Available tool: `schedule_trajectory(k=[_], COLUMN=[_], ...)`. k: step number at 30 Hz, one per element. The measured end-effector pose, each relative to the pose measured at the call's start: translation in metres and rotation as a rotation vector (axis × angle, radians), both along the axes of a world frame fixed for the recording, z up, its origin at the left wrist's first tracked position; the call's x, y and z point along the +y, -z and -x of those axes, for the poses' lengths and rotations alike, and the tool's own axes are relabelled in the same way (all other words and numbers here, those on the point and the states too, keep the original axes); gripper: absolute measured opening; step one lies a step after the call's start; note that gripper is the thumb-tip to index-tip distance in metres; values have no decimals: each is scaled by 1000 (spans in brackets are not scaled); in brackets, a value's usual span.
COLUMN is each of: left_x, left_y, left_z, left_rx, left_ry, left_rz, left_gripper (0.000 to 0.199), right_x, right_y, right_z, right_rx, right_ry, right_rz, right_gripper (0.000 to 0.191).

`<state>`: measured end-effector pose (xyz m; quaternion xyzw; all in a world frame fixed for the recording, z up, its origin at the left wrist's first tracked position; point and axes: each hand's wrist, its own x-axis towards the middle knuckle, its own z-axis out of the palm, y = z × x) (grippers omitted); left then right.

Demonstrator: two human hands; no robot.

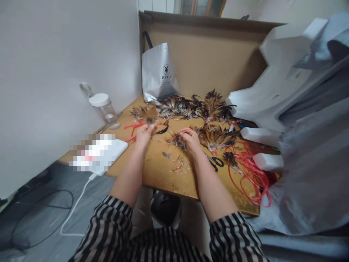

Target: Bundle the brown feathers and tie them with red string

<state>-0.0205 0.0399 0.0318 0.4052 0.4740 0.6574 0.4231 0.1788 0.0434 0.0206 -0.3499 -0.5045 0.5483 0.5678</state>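
Observation:
My left hand (144, 135) pinches a small bunch of brown feathers (149, 113) by its base, above the left part of the wooden table (158, 171). Closed at the fingertips, my right hand (190, 139) holds a red strip (185, 130) over some loose feathers (176, 139). The two hands are apart. Beside my right hand lies a larger feather bunch (214, 136). Black-handled scissors (215, 161) rest partly behind my right wrist. Red strips (135, 127) also lie beside my left hand.
Feather piles (180, 106) line the back, before a silver bag (158, 72) and cardboard wall (212, 54). A tangle of red strips (253, 171) and white foam (267, 87) are right. A lidded jar (105, 109) and white device (117, 149) stand left.

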Motion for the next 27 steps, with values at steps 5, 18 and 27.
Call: schedule_trajectory(k=[5, 18, 27], left_x=[-9, -10, -9], left_y=[5, 13, 18], left_z=[-18, -29, -39], left_rx=[-388, -412, -80], left_ry=[652, 720, 470], left_rz=[232, 373, 291], left_gripper=[4, 9, 11], right_x=[2, 0, -7], right_y=[2, 5, 2], right_z=[-3, 4, 13], right_rx=[-59, -227, -393], right_ry=[47, 75, 83], right_rz=[-26, -78, -228], right_gripper=[16, 19, 13])
